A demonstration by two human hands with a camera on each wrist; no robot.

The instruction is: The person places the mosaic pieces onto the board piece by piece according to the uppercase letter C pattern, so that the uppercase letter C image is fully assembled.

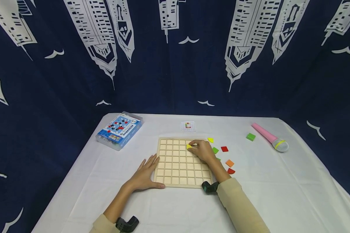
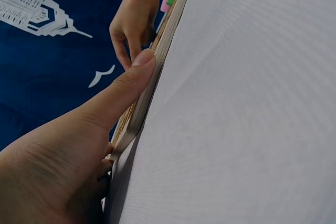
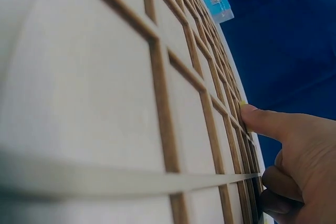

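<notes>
A square wooden grid board (image 1: 175,165) lies on the white table. My left hand (image 1: 145,176) rests at its near left corner, fingers spread along the left side and thumb on the front edge. In the left wrist view, the thumb of the left hand (image 2: 79,124) presses along the board's edge (image 2: 149,87). Over the far rows of the grid, my right hand (image 1: 202,150) pinches a small yellow tile (image 1: 189,146) between thumb and fingers. In the right wrist view the right hand (image 3: 294,150) hides most of that yellow tile (image 3: 242,104).
Right of the board lie loose tiles: yellow (image 1: 211,140), green (image 1: 215,150), red (image 1: 224,149) and orange (image 1: 229,163). Farther right are a green piece (image 1: 250,137) and a pink toy microphone (image 1: 269,137). A pattern card (image 1: 188,126) lies behind the board, a blue boxed set (image 1: 119,131) back left.
</notes>
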